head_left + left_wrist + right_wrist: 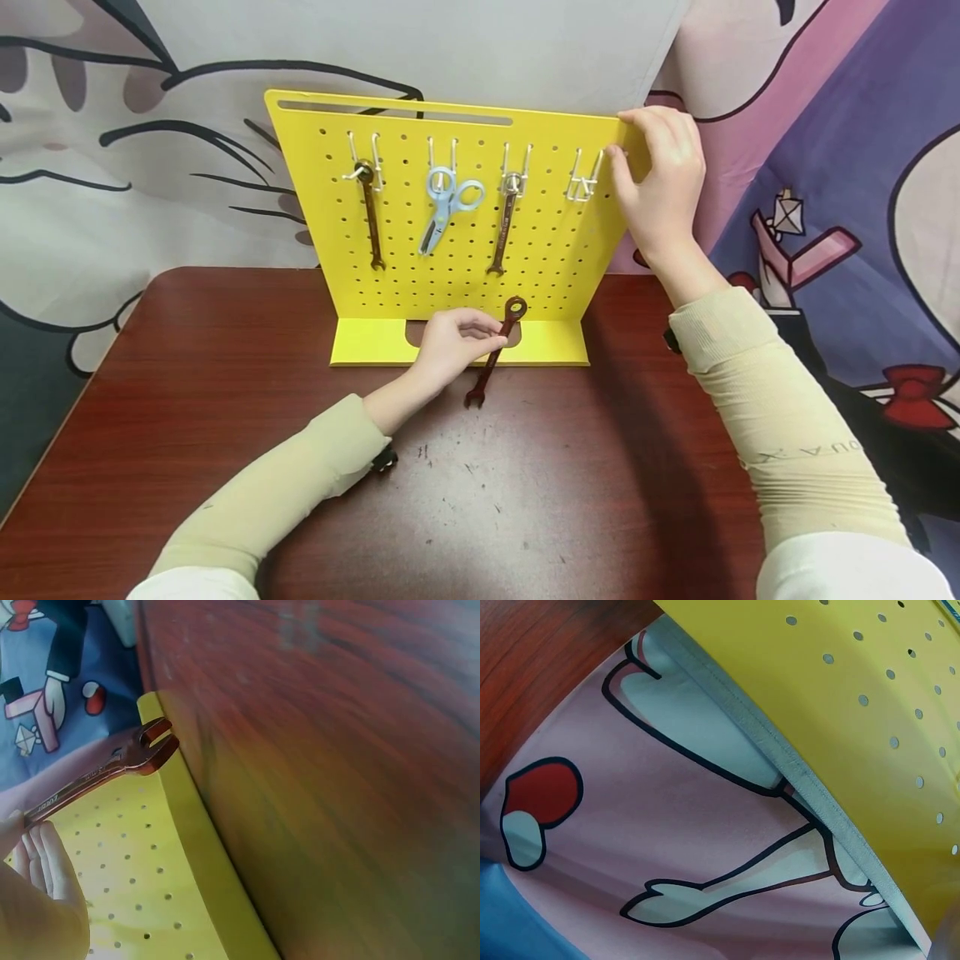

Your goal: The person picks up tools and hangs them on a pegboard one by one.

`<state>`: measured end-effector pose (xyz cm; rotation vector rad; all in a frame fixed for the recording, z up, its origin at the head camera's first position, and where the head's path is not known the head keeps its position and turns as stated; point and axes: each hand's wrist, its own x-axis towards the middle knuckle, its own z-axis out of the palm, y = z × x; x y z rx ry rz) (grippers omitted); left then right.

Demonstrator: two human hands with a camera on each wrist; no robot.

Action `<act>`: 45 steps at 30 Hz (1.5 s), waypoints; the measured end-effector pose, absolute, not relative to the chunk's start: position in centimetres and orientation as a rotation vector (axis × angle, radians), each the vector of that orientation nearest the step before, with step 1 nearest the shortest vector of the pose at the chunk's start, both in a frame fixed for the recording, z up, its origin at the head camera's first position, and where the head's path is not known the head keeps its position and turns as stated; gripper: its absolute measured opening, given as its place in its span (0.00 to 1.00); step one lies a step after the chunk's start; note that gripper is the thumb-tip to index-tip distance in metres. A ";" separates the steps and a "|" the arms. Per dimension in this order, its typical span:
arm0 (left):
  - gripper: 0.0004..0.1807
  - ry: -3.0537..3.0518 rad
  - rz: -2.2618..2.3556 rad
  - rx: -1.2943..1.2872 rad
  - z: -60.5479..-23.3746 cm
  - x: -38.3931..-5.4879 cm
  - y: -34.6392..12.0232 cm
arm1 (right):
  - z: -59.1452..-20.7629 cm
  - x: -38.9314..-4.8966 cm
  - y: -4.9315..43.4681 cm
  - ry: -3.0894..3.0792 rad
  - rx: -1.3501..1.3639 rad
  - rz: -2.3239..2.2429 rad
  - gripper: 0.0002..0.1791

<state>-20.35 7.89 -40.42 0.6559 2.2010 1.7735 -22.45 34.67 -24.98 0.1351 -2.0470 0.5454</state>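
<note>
Between thumb and fingers, my left hand point(450, 343) pinches a combination wrench point(489, 371) in front of the pegboard's base. Its ring end points up and its open-ended jaw points down. In the left wrist view the wrench point(82, 781) crosses in front of yellow perforated board. My right hand point(667, 175) holds the upper right corner of the yellow pegboard point(555, 250), thumb on the front face. A wrench point(371, 218), light-blue scissors point(443, 204) and another wrench point(504, 233) hang on white hooks. The rightmost hook point(582, 188) bears nothing.
The pegboard stands upright at the back of a dark reddish-brown table point(480, 500). Behind it hangs a cartoon-printed cloth point(525, 50). A long slot point(397, 113) runs along the board's top, and its base has a cutout.
</note>
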 end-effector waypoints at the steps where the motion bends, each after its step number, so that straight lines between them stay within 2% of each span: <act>1: 0.09 2.198 1.781 0.645 -40.3 -20.3 8.2 | -25.0 -22.4 34.7 -2.047 0.134 0.546 0.15; 9: 0.10 2.130 1.868 0.545 -39.3 -21.0 10.7 | -25.0 -22.3 34.8 -2.044 0.130 0.547 0.15; 33: 0.10 2.093 2.112 0.787 -30.9 -22.7 15.2 | -24.9 -22.4 34.8 -2.041 0.139 0.539 0.15; 45: 0.10 2.113 2.104 0.764 -30.5 -23.6 16.4 | -25.0 -22.5 34.8 -2.041 0.143 0.536 0.15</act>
